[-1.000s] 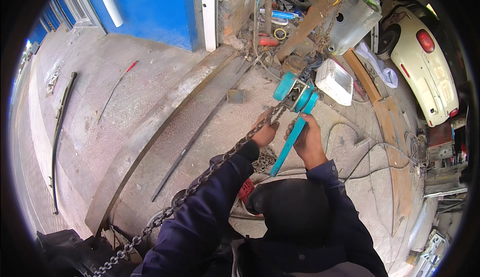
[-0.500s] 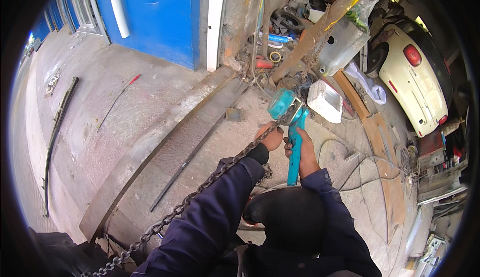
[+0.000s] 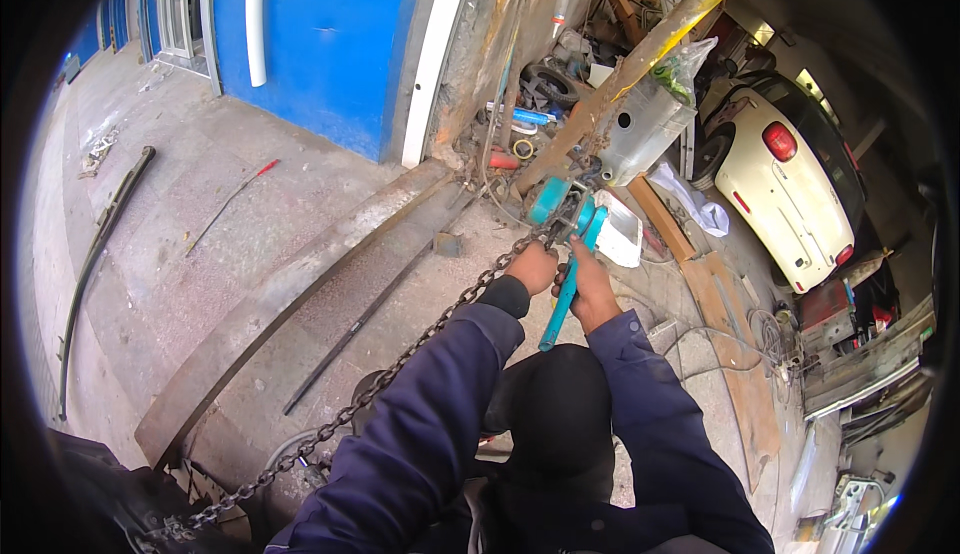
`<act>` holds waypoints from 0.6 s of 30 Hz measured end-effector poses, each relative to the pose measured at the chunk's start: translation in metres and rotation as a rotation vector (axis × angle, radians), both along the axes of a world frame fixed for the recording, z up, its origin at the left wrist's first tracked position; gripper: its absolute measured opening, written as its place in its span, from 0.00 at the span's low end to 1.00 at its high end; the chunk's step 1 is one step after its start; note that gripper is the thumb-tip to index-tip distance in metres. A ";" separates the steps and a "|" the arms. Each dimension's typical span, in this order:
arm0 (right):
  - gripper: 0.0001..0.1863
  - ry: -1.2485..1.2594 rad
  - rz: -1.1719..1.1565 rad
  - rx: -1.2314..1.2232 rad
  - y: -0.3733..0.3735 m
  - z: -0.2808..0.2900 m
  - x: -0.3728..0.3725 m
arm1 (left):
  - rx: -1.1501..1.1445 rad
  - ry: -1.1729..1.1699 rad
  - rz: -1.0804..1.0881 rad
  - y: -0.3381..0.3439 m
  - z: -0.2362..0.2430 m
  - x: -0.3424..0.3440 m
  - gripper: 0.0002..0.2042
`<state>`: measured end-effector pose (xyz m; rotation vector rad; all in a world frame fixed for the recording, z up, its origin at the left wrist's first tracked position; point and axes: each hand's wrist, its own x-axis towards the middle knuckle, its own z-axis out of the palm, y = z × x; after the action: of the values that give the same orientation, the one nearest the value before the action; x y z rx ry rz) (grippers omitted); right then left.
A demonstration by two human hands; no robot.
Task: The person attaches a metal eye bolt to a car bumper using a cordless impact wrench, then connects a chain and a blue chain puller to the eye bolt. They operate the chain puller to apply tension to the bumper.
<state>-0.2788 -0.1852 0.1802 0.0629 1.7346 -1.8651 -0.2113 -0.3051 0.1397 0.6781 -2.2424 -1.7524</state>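
Observation:
A teal lever chain hoist is held out in front of me, its body at the far end and its lever slanting back toward me. My right hand is wrapped round the lever. Just left of it, my left hand is closed against the chain close to the hoist body; its fingertips are partly hidden. From the hoist the heavy dark links run taut past my left forearm to the lower left. A few more dark links show between my two hands.
A curved metal beam and a thin dark bar lie on the left floor. Beyond the hoist are a slanting rusty post, a metal tank and a white tub. A cream car stands right, near wooden boards.
The hoist's lever has tilted, its near end swinging left and up, with my right hand still on it. My view has shifted slightly. My left hand stays at the chain.

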 end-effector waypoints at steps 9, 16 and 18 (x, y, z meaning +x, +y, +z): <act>0.25 0.168 -0.053 0.023 -0.006 0.016 0.031 | -0.131 0.114 0.106 0.018 -0.002 0.049 0.19; 0.38 0.394 0.009 0.096 -0.012 0.030 0.038 | -0.212 0.147 0.117 0.016 0.029 0.090 0.16; 0.38 0.437 0.064 0.190 -0.009 0.028 0.031 | -0.262 0.091 0.108 0.017 0.032 0.092 0.16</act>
<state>-0.2482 -0.1941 0.2078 -0.3477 2.1744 -1.7518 -0.1198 -0.2877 0.1716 0.6352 -2.2714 -1.3792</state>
